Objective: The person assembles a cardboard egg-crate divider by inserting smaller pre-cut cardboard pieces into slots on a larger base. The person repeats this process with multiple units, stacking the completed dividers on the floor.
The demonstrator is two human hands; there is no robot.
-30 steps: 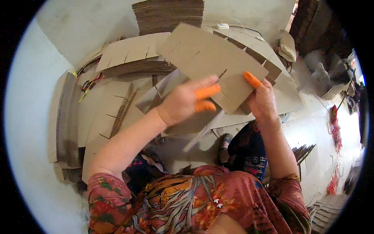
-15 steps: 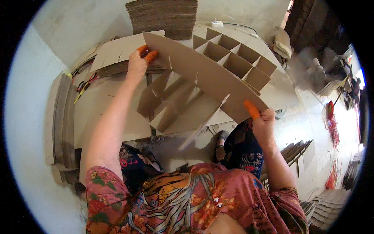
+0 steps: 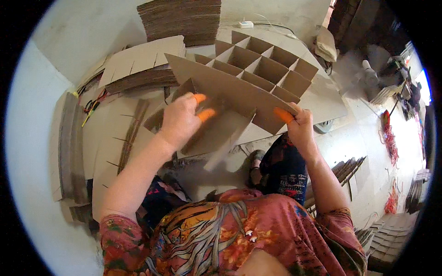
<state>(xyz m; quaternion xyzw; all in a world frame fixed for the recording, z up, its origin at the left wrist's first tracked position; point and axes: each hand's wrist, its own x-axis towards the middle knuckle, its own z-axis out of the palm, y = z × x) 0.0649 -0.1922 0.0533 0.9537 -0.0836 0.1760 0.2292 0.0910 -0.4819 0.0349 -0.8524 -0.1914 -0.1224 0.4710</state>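
Note:
A long brown cardboard divider strip slants across the front of me, with slotted crosspieces hanging below it. My right hand, an orange cover on a finger, is closed on the strip's right end. Under the strip's left part, my left hand is by the crosspieces, slightly blurred. Its two orange-covered fingers are apart, and I see nothing held between them. One pale crosspiece tilts down toward me from the strip's right part. Right behind the strip stands an assembled cardboard divider grid, partly hidden by it.
Stacks of slotted cardboard lie at the back left, and a taller stack leans on the wall. Scissors and narrow strips rest on the left of the board. A white power socket sits behind. Red string hangs right.
My left hand has let go of the strip's left end and moved down and right to the crosspieces. My right hand keeps its hold; the strip has shifted slightly left.

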